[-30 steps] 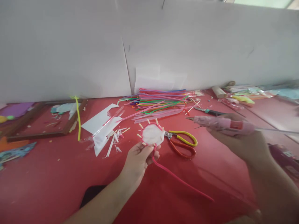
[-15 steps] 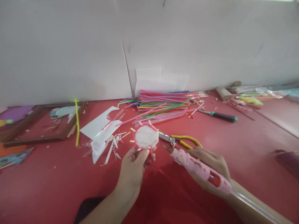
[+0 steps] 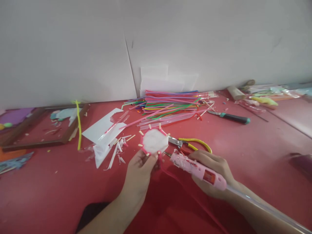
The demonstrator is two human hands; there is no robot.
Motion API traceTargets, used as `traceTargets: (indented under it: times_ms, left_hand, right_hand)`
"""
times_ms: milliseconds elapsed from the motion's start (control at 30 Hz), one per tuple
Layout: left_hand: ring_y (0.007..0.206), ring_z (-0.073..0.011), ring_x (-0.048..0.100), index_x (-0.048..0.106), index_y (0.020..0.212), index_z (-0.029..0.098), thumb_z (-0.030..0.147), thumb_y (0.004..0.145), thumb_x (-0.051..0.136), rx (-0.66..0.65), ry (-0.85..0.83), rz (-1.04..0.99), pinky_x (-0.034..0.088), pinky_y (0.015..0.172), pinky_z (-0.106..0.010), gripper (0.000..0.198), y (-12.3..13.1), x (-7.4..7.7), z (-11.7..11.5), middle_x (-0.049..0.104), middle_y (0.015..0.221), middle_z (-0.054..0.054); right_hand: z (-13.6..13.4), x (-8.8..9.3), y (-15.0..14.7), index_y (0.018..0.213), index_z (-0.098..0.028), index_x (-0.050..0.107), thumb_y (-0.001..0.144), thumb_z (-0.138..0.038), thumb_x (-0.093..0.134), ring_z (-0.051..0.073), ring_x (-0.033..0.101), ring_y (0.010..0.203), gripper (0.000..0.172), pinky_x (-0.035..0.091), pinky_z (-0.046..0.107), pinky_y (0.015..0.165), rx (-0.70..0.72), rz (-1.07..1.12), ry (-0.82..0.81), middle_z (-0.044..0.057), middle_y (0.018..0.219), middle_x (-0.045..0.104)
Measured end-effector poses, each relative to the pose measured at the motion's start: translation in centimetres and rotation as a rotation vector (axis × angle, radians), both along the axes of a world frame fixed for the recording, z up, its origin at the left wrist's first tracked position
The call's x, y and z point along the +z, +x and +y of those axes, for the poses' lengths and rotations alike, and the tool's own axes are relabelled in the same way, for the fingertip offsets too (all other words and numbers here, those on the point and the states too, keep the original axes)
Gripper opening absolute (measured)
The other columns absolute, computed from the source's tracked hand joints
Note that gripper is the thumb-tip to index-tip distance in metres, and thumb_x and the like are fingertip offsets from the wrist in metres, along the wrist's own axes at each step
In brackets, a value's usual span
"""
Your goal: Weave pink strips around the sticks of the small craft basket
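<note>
**Hands at a straw-rimmed disc, glue gun nozzle at its edge**

Far left, a wooden frame (image 3: 36, 141) lies flat on the red tabletop (image 3: 48, 191), with paper bits inside it. A yellow straw (image 3: 78, 125) lies across the frame's right side. Next to the right is a white sheet (image 3: 99, 130) under a clear wrapper, with short white offcuts (image 3: 117, 152) scattered just beside it.

At centre, the left hand (image 3: 140, 167) is raised off the tabletop. Its fingertips pinch the lower edge of a white disc (image 3: 155, 141). The disc is rimmed with a pink straw (image 3: 170, 171) and has short pale pegs sticking out around it. The straw's loose end trails down and to the right over the tabletop. Behind the disc, near the wall, lies a pile of coloured straws (image 3: 170, 107).

Right of the disc, scissors (image 3: 192, 143) with yellow and red handles lie partly hidden behind the right hand (image 3: 214, 172). That hand is closed around a pink glue gun (image 3: 198, 167). The gun's nozzle points left and sits just beside the disc's lower right rim; contact cannot be confirmed. Further right, well apart, a tool with a green and black handle (image 3: 231, 117) lies flat.
</note>
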State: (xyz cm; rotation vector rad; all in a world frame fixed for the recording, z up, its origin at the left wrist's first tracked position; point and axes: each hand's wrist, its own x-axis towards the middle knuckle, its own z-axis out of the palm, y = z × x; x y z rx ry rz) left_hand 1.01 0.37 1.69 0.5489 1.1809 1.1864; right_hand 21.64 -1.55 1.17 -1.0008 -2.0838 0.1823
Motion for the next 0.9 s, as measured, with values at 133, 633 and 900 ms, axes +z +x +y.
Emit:
traceTargets:
  times_ms: [133,633,900]
  left_hand:
    - [0.058,-0.0101,0.062,0.068,0.076,0.017,0.017,0.063,0.081,-0.012,0.011,0.036,0.054,0.060,-0.021,0.019,0.2,0.5,-0.2,0.067,0.061,0.003]
    - [0.069,-0.0112,0.061,0.067,0.089,0.017,0.031,0.072,0.080,-0.082,0.105,0.155,0.056,0.061,-0.021,0.026,-0.4,-0.9,-0.3,0.069,0.078,0.000]
    - [0.070,-0.0113,0.059,0.066,0.092,0.018,0.030,0.076,0.075,-0.111,0.154,0.244,0.055,0.061,-0.020,0.022,-0.5,-0.7,-0.3,0.066,0.075,0.001]
  right_hand:
    - [0.0,0.2,-0.1,0.093,-0.021,0.055,0.076,-0.010,0.053,0.014,0.060,0.052,0.021,0.050,0.025,0.047,-0.028,-0.016,-0.001,0.002,0.070,0.065]
    - [-0.4,-0.2,-0.2,0.078,-0.022,0.052,0.076,-0.013,0.051,0.012,0.054,0.045,0.010,0.042,0.022,0.044,-0.129,-0.067,-0.001,-0.002,0.058,0.057]
    - [-0.4,-0.3,0.1,0.076,-0.023,0.051,0.077,-0.015,0.052,0.012,0.053,0.045,0.008,0.039,0.024,0.044,-0.154,-0.094,0.000,-0.002,0.057,0.054]
